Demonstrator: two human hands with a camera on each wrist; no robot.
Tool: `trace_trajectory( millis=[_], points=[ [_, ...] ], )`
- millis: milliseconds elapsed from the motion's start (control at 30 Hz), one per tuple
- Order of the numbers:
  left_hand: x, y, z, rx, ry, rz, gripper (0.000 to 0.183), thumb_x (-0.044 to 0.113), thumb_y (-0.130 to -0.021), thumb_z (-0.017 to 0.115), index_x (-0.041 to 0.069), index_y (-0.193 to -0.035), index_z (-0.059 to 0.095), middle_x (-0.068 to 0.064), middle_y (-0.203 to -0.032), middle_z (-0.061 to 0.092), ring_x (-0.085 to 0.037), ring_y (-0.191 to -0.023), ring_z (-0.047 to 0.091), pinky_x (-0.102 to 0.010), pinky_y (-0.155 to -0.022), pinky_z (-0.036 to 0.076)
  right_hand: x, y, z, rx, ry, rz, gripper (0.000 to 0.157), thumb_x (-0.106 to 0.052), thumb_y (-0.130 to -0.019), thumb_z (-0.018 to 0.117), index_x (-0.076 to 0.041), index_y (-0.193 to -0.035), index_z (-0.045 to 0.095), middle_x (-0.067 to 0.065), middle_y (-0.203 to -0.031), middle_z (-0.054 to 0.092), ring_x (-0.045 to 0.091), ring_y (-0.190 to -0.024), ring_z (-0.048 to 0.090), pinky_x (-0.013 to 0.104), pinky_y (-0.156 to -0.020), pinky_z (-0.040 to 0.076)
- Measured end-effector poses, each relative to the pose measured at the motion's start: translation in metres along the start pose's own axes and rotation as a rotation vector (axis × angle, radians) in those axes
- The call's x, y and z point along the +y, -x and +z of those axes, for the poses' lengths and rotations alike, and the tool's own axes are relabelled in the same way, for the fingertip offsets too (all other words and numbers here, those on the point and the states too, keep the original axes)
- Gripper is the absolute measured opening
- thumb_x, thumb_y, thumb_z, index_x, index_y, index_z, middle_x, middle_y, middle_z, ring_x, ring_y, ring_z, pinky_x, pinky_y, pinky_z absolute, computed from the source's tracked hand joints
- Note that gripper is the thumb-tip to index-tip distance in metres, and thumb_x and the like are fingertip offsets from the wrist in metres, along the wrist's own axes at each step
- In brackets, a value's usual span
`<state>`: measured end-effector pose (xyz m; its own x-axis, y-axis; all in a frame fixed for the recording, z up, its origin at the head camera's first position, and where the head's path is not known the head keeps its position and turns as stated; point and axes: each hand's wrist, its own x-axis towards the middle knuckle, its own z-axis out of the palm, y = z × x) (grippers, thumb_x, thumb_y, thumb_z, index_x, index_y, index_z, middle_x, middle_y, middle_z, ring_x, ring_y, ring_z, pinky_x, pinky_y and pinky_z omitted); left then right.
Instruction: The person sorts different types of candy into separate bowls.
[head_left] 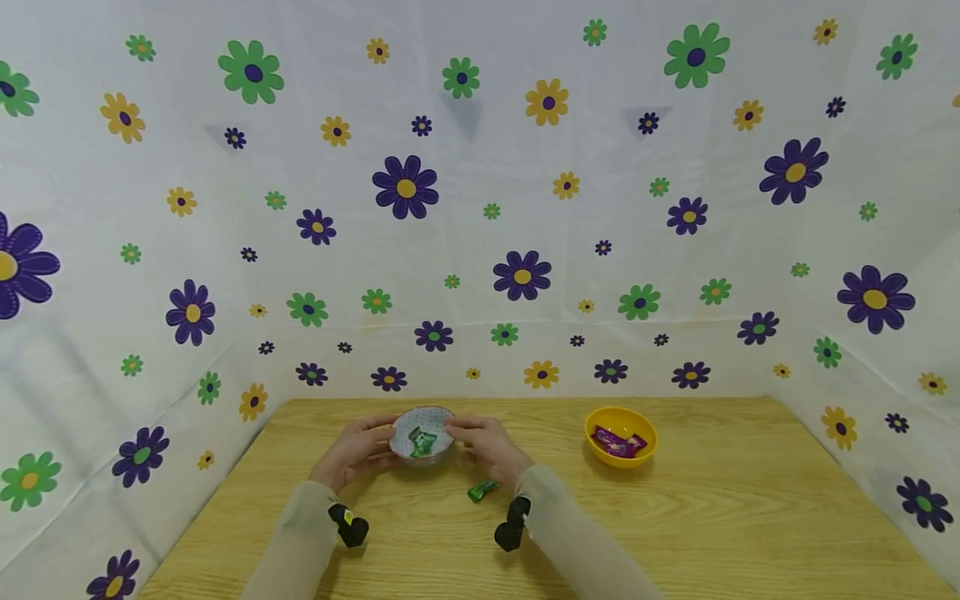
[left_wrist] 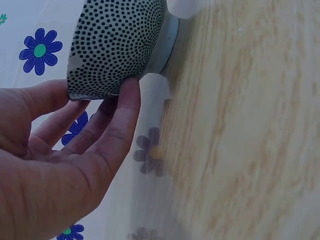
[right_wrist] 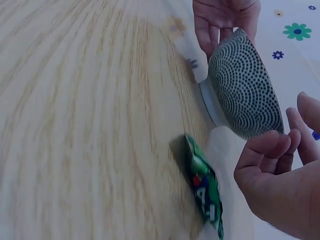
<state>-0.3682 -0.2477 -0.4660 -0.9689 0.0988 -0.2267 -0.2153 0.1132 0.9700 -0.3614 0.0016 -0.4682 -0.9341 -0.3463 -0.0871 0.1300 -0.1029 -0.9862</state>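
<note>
A dotted bowl with green-wrapped candies inside stands between both hands. My left hand holds its left side; in the left wrist view, the thumb is at the rim and a finger lies against the patterned outer wall. From the other side my right hand grips the rim, its curled fingertips right at the edge in the right wrist view. One green-wrapped candy lies on the table below the right hand, near the wrist.
To the right, a yellow bowl holds several purple-wrapped candies. The wooden table ends at a white cloth printed with flowers, which rises behind it and along both sides.
</note>
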Motion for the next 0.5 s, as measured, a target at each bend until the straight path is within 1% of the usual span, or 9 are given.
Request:
trace_trajectory(
  millis=[100,200,300,400,500],
  points=[
    [0.000,0.000,0.000,0.003,-0.006,0.001,0.046,0.011,-0.102,0.051,0.002,-0.146,0.042,-0.025,-0.138,0.050,-0.022,-0.099,0.065,-0.041,-0.089,0.056,0.000,0.000,-0.008,-0.027,-0.028,0.019,0.037,-0.020,-0.096,0.064,-0.002,-0.128,0.064,0.010,-0.131,0.060,0.014,-0.082,0.047,0.026,-0.065,0.041],
    [0.000,0.000,0.000,0.007,-0.010,0.002,0.046,0.011,-0.102,0.050,0.002,-0.146,0.042,-0.025,-0.139,0.049,-0.022,-0.099,0.066,-0.042,-0.089,0.056,0.000,0.001,-0.015,-0.043,-0.052,0.048,0.037,-0.022,-0.094,0.067,-0.006,-0.127,0.066,0.007,-0.129,0.060,0.016,-0.083,0.046,0.026,-0.066,0.041],
    [0.000,0.001,0.001,0.003,-0.013,0.005,0.046,0.011,-0.102,0.049,0.002,-0.146,0.042,-0.026,-0.140,0.048,-0.022,-0.101,0.065,-0.043,-0.091,0.055,-0.001,0.001,-0.021,-0.057,-0.061,0.062,0.036,-0.023,-0.093,0.068,-0.008,-0.126,0.067,0.004,-0.127,0.060,0.016,-0.088,0.047,0.026,-0.069,0.042],
    [0.001,0.001,0.001,0.001,-0.015,0.005,0.045,0.011,-0.102,0.050,0.002,-0.146,0.042,-0.026,-0.140,0.048,-0.023,-0.101,0.065,-0.044,-0.091,0.055,-0.002,0.001,-0.027,-0.078,-0.043,0.063,0.036,-0.024,-0.094,0.067,-0.009,-0.126,0.066,0.001,-0.127,0.060,0.015,-0.093,0.047,0.025,-0.073,0.045],
    [0.001,0.002,0.001,0.003,-0.018,0.004,0.045,0.011,-0.102,0.050,0.002,-0.146,0.043,-0.026,-0.139,0.049,-0.022,-0.101,0.065,-0.043,-0.090,0.055,-0.004,0.002,-0.032,-0.108,0.013,0.053,0.037,-0.025,-0.094,0.066,-0.010,-0.128,0.065,0.000,-0.129,0.061,0.014,-0.097,0.048,0.026,-0.076,0.047]
  ],
)
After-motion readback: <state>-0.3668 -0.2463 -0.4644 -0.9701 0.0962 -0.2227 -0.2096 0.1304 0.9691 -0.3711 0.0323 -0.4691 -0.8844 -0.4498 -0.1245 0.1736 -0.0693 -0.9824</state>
